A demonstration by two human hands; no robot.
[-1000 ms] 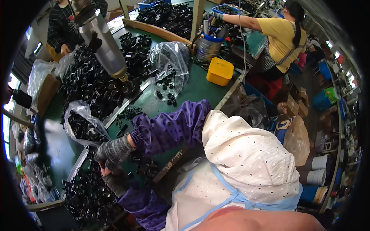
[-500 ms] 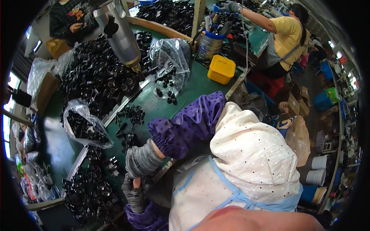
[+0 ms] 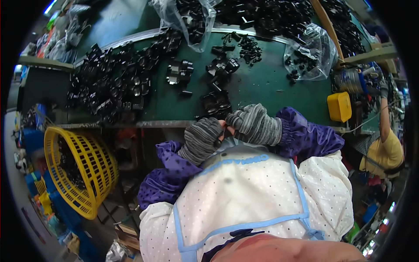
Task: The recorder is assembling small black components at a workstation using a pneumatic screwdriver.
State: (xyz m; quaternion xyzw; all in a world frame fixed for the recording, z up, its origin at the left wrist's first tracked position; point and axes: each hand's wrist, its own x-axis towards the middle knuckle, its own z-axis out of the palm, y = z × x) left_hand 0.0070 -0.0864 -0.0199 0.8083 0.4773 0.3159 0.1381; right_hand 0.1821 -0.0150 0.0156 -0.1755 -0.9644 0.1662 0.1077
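My left hand and my right hand, both in grey striped fingerless gloves, meet in front of my apron at the bench edge. Their bare fingertips are pinched together. Whatever lies between them is too small or hidden to make out. Just beyond the hands, black plastic parts lie on the green bench. Farther off are a cluster of black clamp-like parts, a short row of similar parts and a scatter of small black pieces.
A large heap of black parts covers the bench's left side. Clear plastic bags holding black pieces lie farther back. A yellow tub stands at the right, a yellow basket below left. A co-worker works at far right.
My view has swung round, bringing the yellow basket into sight and losing the hanging metal tool. The hands stay together at the bench edge, now seen side by side.
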